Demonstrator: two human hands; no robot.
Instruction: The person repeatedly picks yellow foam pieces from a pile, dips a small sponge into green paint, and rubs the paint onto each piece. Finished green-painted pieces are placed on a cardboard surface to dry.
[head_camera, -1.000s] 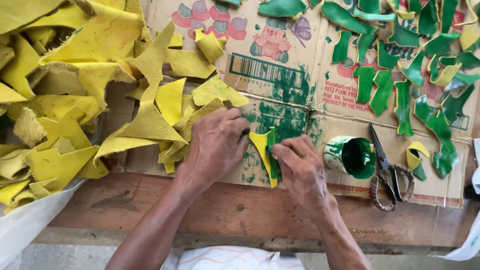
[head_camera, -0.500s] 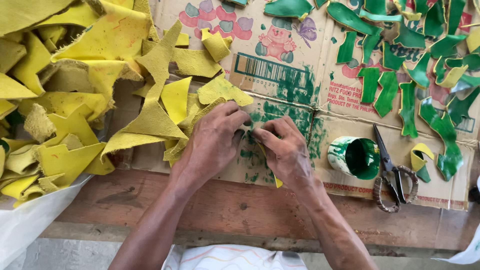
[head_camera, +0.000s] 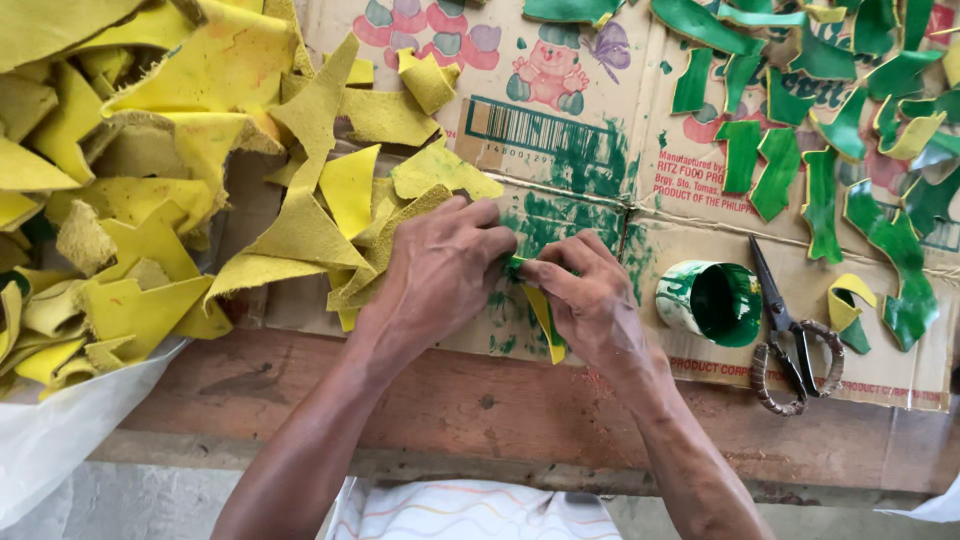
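Centre of frame: left hand (head_camera: 440, 270) and right hand (head_camera: 590, 300) meet over one small piece (head_camera: 545, 320), yellow on one face and green on the other. Both hands are closed on it, fingertips pinching its upper end; its lower tip pokes out below the right hand. It sits on the paint-smeared cardboard sheet (head_camera: 590, 130).

Judged step: pressing or folding the freshly greened piece.

Next move would call for a steady pinch and clean handling of wet paint.

Nearby: paint cup (head_camera: 712, 303) and scissors (head_camera: 790, 335) to the right; yellow scraps (head_camera: 150, 200) piled left; green pieces (head_camera: 820, 150) upper right.
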